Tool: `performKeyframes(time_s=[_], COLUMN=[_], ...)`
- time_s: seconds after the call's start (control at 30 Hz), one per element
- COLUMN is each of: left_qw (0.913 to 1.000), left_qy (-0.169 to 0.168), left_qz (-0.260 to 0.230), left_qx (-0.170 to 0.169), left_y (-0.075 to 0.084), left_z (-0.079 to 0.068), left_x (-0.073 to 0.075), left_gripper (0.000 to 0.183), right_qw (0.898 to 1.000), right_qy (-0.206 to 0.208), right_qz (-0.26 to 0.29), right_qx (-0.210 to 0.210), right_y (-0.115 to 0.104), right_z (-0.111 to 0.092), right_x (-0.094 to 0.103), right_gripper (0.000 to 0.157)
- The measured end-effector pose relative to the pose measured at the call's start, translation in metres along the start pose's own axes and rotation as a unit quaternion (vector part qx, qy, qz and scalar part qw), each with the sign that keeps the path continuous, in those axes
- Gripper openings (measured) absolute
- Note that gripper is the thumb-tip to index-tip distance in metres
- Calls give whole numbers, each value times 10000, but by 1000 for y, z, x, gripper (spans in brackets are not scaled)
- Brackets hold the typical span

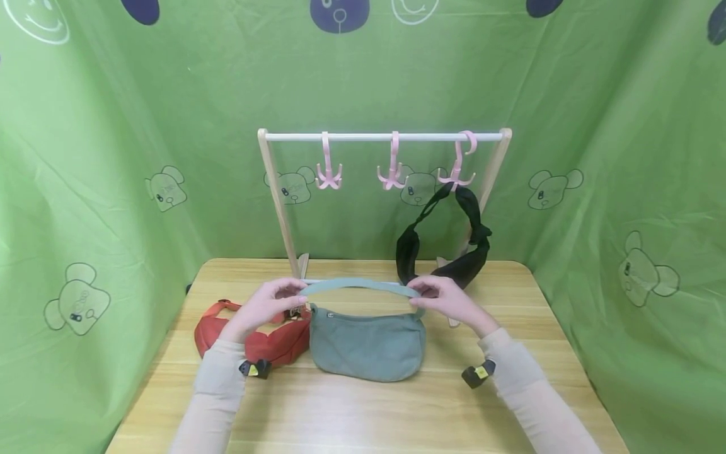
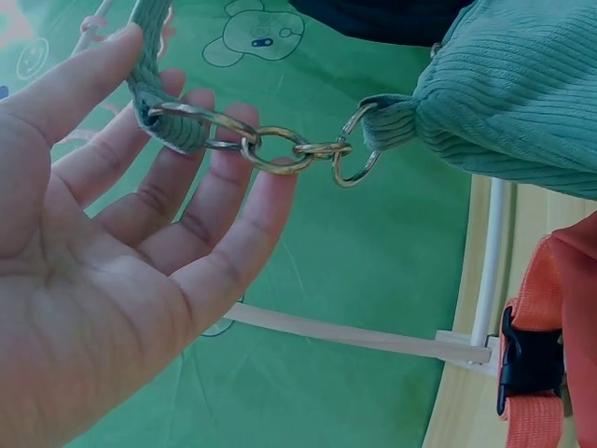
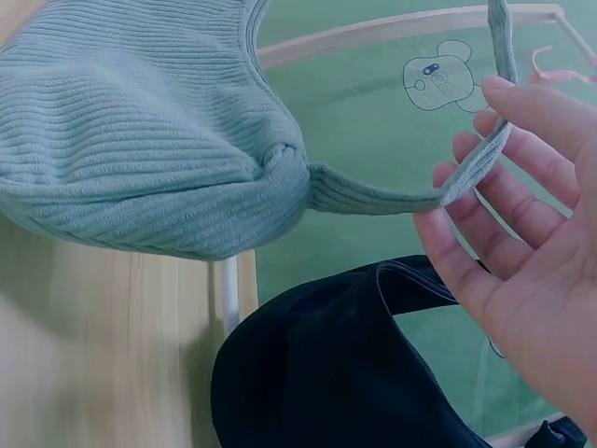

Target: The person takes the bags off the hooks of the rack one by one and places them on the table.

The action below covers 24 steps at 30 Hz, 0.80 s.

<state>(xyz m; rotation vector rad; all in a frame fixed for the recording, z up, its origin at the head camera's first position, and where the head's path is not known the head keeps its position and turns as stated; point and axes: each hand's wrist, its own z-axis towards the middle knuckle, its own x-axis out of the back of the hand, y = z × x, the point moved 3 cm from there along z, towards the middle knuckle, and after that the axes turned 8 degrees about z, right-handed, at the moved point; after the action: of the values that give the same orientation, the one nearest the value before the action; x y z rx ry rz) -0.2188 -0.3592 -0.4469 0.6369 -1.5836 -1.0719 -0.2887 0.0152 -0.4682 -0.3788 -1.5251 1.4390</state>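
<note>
A teal corduroy shoulder bag (image 1: 367, 348) hangs upright over the table, its strap (image 1: 354, 283) arched between both hands. My left hand (image 1: 265, 308) pinches the strap's left end between thumb and fingers. Gold chain links (image 2: 283, 168) join that end to the bag and lie across the fingertips in the left wrist view. On the other side, my right hand (image 1: 449, 299) holds the strap with the thumb on top and the fingers beneath. Left of the teal bag, a red bag (image 1: 278, 343) with a black buckle (image 2: 532, 359) lies on the table, partly behind the left forearm.
Behind the bag stands a rack with a white bar (image 1: 363, 137) and wooden legs. Three pink hooks hang from it: left (image 1: 328, 173), middle (image 1: 392, 173), right (image 1: 456, 170). A black bag (image 1: 462, 268) hangs from the right hook. Green curtains (image 1: 363, 75) surround the wooden table (image 1: 340, 422).
</note>
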Motion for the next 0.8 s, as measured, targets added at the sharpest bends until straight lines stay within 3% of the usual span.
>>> performKeyframes(time_s=[0.33, 0.43, 0.8], left_qw=[9997, 9994, 9986], left_qy=[241, 324, 502], left_qz=[19, 0, -52], left_qx=[66, 114, 187], left_y=[-4, -7, -13], left_z=[4, 5, 10], left_x=[-1, -2, -6], left_gripper=[37, 38, 35], right_qw=[9998, 9996, 9983], right_qy=[133, 261, 525], right_qz=[-63, 91, 197], right_qx=[-143, -52, -163], right_y=[-14, 4, 13], right_z=[2, 5, 8], right_x=[-5, -5, -9], right_gripper=[28, 29, 28])
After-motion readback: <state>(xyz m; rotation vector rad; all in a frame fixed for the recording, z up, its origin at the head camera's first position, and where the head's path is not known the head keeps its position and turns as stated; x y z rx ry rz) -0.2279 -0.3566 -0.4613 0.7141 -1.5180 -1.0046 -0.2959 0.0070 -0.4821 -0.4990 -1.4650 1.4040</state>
